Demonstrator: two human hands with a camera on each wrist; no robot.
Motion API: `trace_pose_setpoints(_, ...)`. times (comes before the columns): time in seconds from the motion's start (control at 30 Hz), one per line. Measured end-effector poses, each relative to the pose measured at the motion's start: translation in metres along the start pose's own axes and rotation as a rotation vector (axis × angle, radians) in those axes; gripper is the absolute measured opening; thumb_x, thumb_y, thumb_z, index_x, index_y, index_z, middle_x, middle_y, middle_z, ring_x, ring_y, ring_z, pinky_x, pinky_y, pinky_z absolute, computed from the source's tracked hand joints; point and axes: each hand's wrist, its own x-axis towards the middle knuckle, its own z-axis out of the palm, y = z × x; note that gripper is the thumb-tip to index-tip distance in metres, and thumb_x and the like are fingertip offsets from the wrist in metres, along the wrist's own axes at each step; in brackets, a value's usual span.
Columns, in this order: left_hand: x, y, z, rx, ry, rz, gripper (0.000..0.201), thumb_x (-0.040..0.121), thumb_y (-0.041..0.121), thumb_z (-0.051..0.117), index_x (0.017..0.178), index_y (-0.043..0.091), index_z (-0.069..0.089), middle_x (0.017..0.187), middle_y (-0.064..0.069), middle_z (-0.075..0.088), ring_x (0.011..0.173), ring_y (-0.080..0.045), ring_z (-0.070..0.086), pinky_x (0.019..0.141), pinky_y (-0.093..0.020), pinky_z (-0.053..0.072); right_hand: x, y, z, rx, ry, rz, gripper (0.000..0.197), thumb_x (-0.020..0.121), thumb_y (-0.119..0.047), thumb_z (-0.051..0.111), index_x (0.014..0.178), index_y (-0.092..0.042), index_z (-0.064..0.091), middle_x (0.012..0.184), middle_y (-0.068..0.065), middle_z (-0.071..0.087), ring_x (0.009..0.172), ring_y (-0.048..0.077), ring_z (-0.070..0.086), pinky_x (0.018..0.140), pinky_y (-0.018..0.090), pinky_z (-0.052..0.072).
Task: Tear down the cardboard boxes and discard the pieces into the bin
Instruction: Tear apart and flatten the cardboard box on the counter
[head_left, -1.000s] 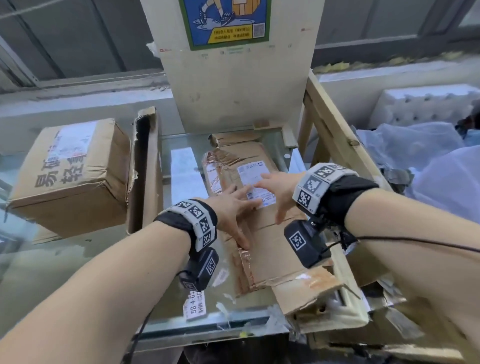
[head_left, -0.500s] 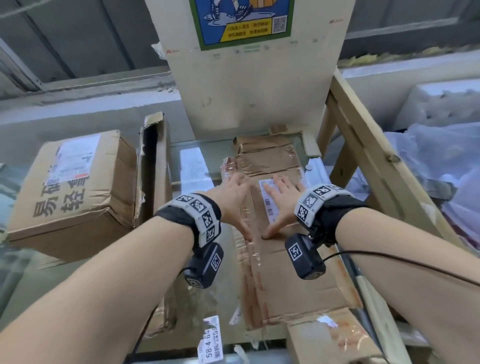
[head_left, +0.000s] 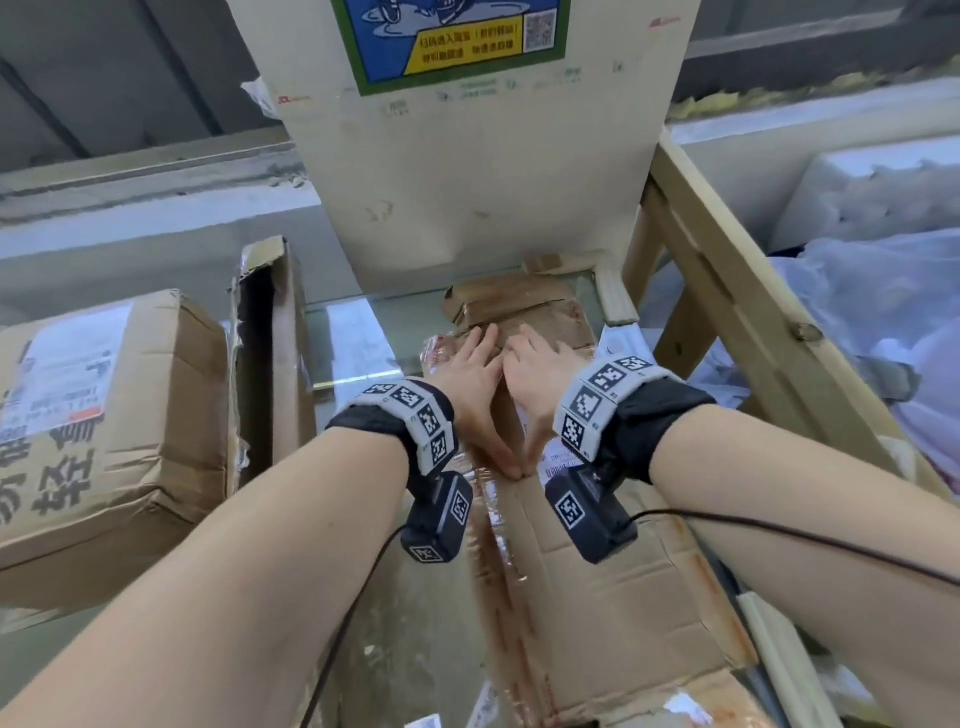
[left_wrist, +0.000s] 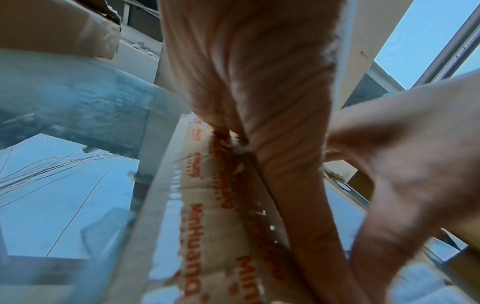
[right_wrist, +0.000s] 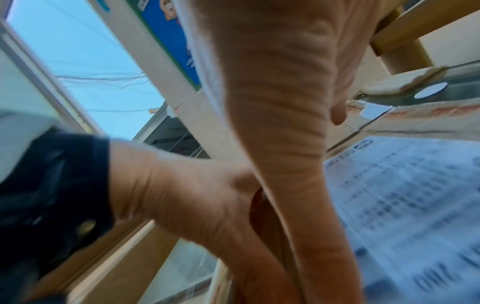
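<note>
The flattened cardboard box (head_left: 597, 582) lies on the glass tabletop (head_left: 363, 343) at centre frame, its long axis running from the bottom edge up toward a tall beige panel (head_left: 467, 156) standing at its far end. At left sit a sealed box (head_left: 98, 415) and an upright cardboard piece (head_left: 280, 343); a wooden frame (head_left: 727, 291) stands at right. The left hand (head_left: 470, 379) and right hand (head_left: 535, 374) press flat on the cardboard, fingers straight, thumbs touching.

I see a pale upright panel (head_left: 467, 171) with a blue poster (head_left: 447, 36) at the far middle, a wooden frame (head_left: 737, 291) right, and white plastic sheeting (head_left: 883, 322) far right.
</note>
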Motion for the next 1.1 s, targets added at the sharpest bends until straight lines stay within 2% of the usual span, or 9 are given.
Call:
trace_pose_setpoints(0.13, 0.001, -0.005, -0.004, -0.083, 0.008, 0.064, 0.143, 0.043, 0.062, 0.086, 0.153, 0.026, 0.001, 0.159, 0.002, -0.016, 0.146, -0.02, -0.015, 0.12, -0.045, 0.005, 0.023, 0.014, -0.006, 0.103, 0.034, 0.001, 0.121, 0.069, -0.04, 0.082, 0.152, -0.013, -0.002, 0.16, 0.009, -0.003, 0.148, 0.026, -0.007, 0.118, 0.05, 0.01)
trace_pose_setpoints(0.2, 0.004, -0.013, -0.014, -0.233, 0.062, 0.072, 0.107, 0.059, 0.04, 0.087, 0.149, 0.023, 0.031, 0.159, 0.0, 0.013, 0.144, -0.019, 0.017, 0.116, -0.031, 0.021, 0.031, 0.018, -0.002, 0.124, 0.018, 0.014, 0.119, 0.074, -0.041, 0.077, 0.152, -0.018, -0.01, 0.159, 0.004, -0.017, 0.147, 0.024, -0.013, 0.117, 0.054, 0.005)
trace_pose_setpoints(0.3, 0.012, -0.036, -0.025, -0.675, 0.469, -0.174, 0.043, 0.076, 0.016, 0.072, 0.119, 0.015, 0.062, 0.12, 0.003, 0.06, 0.11, -0.013, 0.057, 0.085, -0.017, 0.043, 0.038, 0.02, 0.009, 0.12, 0.0, -0.008, 0.122, 0.071, -0.048, 0.077, 0.152, -0.017, -0.009, 0.159, 0.001, -0.019, 0.146, 0.026, -0.015, 0.115, 0.053, 0.001)
trace_pose_setpoints(0.43, 0.036, -0.06, -0.037, -0.922, 0.514, -0.455, 0.074, 0.078, 0.047, 0.072, 0.133, 0.003, 0.048, 0.127, -0.008, 0.056, 0.113, -0.024, 0.057, 0.095, -0.033, 0.046, 0.041, 0.02, 0.012, 0.105, -0.055, -0.002, 0.146, 0.05, -0.062, 0.082, 0.151, -0.02, -0.014, 0.158, 0.0, -0.023, 0.145, 0.026, -0.019, 0.113, 0.059, -0.004)
trace_pose_setpoints(0.5, 0.05, -0.063, -0.044, -0.969, 0.445, -0.443, 0.064, 0.077, 0.053, 0.071, 0.115, 0.002, 0.063, 0.112, -0.01, 0.067, 0.103, -0.025, 0.063, 0.094, -0.036, 0.05, 0.042, 0.02, 0.012, 0.113, -0.073, 0.009, 0.149, 0.047, -0.062, 0.084, 0.151, -0.022, -0.016, 0.157, -0.002, -0.025, 0.145, 0.024, -0.021, 0.112, 0.06, -0.005)
trace_pose_setpoints(0.77, 0.066, -0.065, -0.046, -0.996, 0.506, -0.399, 0.047, 0.07, 0.03, 0.084, 0.108, 0.012, 0.063, 0.099, -0.004, 0.067, 0.092, -0.021, 0.066, 0.088, -0.035, 0.055, 0.047, 0.025, 0.014, 0.109, -0.098, -0.011, 0.154, 0.039, -0.064, 0.085, 0.148, -0.034, -0.019, 0.156, -0.002, -0.029, 0.144, 0.025, -0.023, 0.113, 0.065, -0.002)
trace_pose_setpoints(0.87, 0.068, -0.065, -0.042, -0.797, 0.54, -0.383, 0.049, 0.073, 0.031, 0.082, 0.115, 0.014, 0.063, 0.112, -0.006, 0.066, 0.102, -0.023, 0.063, 0.087, -0.028, 0.051, 0.049, 0.022, 0.014, 0.091, -0.114, 0.003, 0.145, 0.047, -0.06, 0.084, 0.148, -0.036, -0.017, 0.157, 0.0, -0.026, 0.145, 0.029, -0.02, 0.112, 0.066, -0.002)
trace_pose_setpoints(1.0, 0.06, -0.053, -0.046, -0.404, 0.566, -0.407, 0.061, 0.079, 0.036, 0.076, 0.131, 0.017, 0.05, 0.125, -0.011, 0.058, 0.115, -0.029, 0.054, 0.087, -0.035, 0.046, 0.048, 0.015, 0.015, 0.086, 0.029, 0.014, 0.089, 0.088, -0.043, 0.059, 0.152, -0.035, -0.002, 0.16, 0.005, -0.013, 0.146, 0.035, -0.008, 0.111, 0.063, 0.0)
trace_pose_setpoints(1.1, 0.064, -0.045, -0.045, -0.082, 0.559, -0.181, 0.07, 0.086, 0.028, 0.065, 0.146, 0.023, 0.03, 0.151, -0.013, 0.028, 0.135, -0.033, 0.029, 0.108, -0.045, 0.034, 0.045, 0.013, 0.014, 0.126, -0.023, 0.018, 0.109, 0.073, -0.043, 0.074, 0.152, -0.033, -0.001, 0.16, 0.006, -0.013, 0.146, 0.036, -0.009, 0.11, 0.064, 0.001)
